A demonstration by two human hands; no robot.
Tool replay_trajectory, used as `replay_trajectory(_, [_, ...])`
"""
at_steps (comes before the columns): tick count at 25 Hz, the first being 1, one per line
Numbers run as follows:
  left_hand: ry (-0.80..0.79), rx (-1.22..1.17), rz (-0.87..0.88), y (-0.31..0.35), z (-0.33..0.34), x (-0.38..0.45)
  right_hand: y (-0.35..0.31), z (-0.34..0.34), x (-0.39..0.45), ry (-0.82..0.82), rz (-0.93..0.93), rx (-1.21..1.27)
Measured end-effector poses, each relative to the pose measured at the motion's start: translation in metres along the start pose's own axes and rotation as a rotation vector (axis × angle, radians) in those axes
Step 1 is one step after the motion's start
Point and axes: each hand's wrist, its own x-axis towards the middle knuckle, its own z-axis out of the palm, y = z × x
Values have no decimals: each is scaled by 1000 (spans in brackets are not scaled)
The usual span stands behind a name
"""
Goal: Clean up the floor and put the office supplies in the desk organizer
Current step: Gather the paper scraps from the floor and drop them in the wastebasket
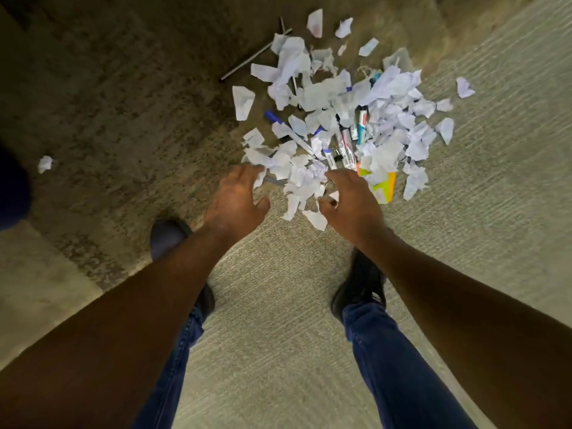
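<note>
Two black shoes point(360, 286) stand on the carpet floor point(278, 335). Above them the left hand point(235, 196) and right hand point(353, 202) reach out with fingers spread and loose, gripping nothing, at the near edge of the torn paper scraps point(309, 181). Markers point(346, 144) and sticky notes point(385, 187) lie among the scraps; a grey rod point(250, 60) lies beyond.

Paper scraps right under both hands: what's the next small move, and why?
Probably lower both hands and scoop. The left hand and right hand hover open on either side of the near edge of the torn paper scraps, holding nothing. Clearing these would likely uncover the markers and sticky notes half buried beyond.
</note>
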Motion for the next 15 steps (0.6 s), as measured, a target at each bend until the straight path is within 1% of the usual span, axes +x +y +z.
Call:
replay_trajectory(5, [-85,135,29,15,36,49,67,-13,36,1,23,-49])
replay_trajectory(9, [-59,252,89,41,44,97,96,-33,79,101,-2,-128])
replay_trajectory(12, [-23,426,144,62,44,139,108,-49,116,165,27,-240])
replay_trajectory(15, [-23,564,197,69,41,174,115,-60,149,131,8,-252])
